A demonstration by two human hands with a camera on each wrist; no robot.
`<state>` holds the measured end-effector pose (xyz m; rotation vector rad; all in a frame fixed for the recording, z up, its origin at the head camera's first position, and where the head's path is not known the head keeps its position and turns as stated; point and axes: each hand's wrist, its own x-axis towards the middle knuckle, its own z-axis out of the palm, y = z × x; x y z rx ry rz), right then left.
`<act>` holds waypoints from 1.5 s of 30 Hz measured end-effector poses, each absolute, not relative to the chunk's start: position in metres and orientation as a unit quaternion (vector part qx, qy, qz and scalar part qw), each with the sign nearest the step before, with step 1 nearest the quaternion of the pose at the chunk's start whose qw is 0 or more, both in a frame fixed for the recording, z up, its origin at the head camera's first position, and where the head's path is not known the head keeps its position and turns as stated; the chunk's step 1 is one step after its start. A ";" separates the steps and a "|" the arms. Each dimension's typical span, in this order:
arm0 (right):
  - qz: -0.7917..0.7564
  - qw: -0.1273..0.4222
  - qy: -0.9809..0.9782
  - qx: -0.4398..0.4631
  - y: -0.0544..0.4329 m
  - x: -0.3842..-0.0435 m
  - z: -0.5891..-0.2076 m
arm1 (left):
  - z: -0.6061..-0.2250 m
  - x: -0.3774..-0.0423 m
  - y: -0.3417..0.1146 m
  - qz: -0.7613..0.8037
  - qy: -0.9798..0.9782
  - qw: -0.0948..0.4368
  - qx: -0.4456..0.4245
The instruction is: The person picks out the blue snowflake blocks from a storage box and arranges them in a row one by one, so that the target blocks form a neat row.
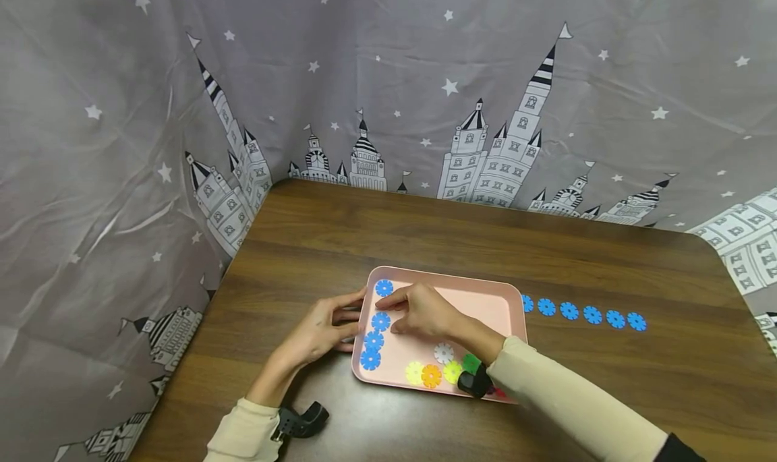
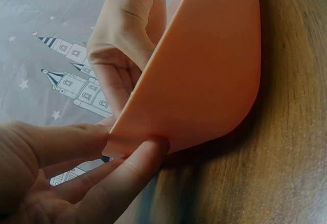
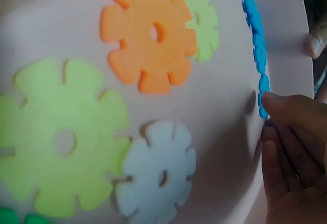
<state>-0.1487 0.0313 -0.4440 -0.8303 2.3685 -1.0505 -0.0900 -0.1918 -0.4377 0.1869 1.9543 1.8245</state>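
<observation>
A pink tray [image 1: 461,280] lies on the table. Along its left side runs a column of blue notched discs [image 1: 370,359], seen nearly edge-on in the right wrist view. My right hand [image 1: 425,310] reaches across the tray, its index fingertip low between the top blue disc [image 1: 384,287] and those below. Its thumb [image 3: 286,106] overlaps the end of the blue row; the other fingertips are partly hidden. My left hand [image 1: 318,330] touches the tray's left wall from outside, fingers spread along it. In the left wrist view its fingertips meet the rim and outer wall [image 2: 204,75].
In the tray's near part lie an orange disc [image 1: 432,376], a white disc [image 1: 444,353], yellow discs [image 1: 452,371] and a green disc [image 1: 471,362], partly behind my right wrist's black band. A row of blue discs [image 1: 591,314] lies right of the tray. A grey patterned curtain [image 1: 388,77] hangs behind the table.
</observation>
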 end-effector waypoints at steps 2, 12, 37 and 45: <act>-0.375 0.206 0.850 -0.306 0.028 -0.148 -0.444 | -0.437 -0.090 -0.192 0.664 0.709 0.228 0.070; -0.328 0.175 0.853 -0.365 0.022 -0.147 -0.445 | -0.438 -0.090 -0.191 0.662 0.710 0.230 0.067; -0.364 0.122 0.861 -0.334 0.067 -0.154 -0.424 | -0.435 -0.091 -0.190 0.640 0.735 0.217 0.063; -0.392 0.058 0.881 -0.260 0.126 -0.158 -0.417 | -0.433 -0.089 -0.188 0.635 0.740 0.211 0.062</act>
